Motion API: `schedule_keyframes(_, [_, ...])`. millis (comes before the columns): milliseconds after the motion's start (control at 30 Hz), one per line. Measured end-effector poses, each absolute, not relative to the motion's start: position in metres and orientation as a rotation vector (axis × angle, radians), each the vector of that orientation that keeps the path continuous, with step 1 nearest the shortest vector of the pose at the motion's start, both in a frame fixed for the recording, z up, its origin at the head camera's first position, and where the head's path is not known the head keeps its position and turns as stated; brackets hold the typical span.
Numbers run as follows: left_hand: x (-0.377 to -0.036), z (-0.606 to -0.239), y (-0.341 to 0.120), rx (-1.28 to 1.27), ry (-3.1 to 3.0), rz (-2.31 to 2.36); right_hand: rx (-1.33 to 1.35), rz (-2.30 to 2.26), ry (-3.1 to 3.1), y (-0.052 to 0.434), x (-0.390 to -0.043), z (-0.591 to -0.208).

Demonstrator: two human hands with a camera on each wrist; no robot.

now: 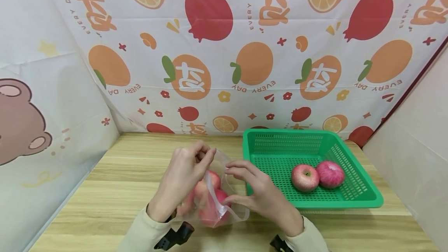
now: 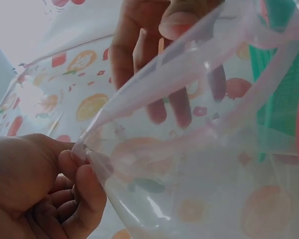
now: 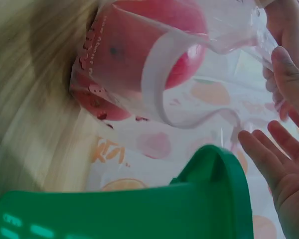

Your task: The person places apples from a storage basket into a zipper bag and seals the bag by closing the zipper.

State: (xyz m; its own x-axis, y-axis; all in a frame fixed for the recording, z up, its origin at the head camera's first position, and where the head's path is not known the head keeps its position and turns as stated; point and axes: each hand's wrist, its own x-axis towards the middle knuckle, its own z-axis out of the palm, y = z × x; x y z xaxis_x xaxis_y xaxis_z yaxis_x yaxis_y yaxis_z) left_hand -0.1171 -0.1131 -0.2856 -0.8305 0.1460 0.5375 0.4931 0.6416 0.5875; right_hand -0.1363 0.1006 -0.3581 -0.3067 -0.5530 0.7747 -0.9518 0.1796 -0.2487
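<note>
A clear plastic bag (image 1: pixel 226 217) with a pale thick rim and small print stands on the wooden table, its mouth gaping. Several red apples (image 1: pixel 208 184) show through its film. My left hand (image 1: pixel 185 178) pinches the bag's rim between thumb and fingertips, plainly seen in the left wrist view. On the bag's other side, my right hand (image 1: pixel 260 189) has its fingers spread at the mouth, thumb apart from them. The right wrist view shows these right fingertips (image 3: pixel 249 142) right by the rim, with no apple in the palm.
To the right sits a green slotted basket (image 1: pixel 350 204), close beside my right hand. Two apples lie in it, a paler one (image 1: pixel 305 178) and a darker one (image 1: pixel 330 174). A fruit-printed cloth (image 1: pixel 217 69) hangs behind the wooden table (image 1: pixel 94 197).
</note>
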Motion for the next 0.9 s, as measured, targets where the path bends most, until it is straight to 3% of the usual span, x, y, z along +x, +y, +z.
schedule_keyframes(267, [-0.114, -0.283, -0.119, -0.431, -2.411, -1.079, 1.313, 0.959, -1.988, 0.116, -0.14, -0.351])
schedule_keyframes(900, [-0.112, -0.28, -0.127, -0.43, -2.362, -1.112, 0.931, 0.812, -2.207, 0.205, -0.162, -0.305])
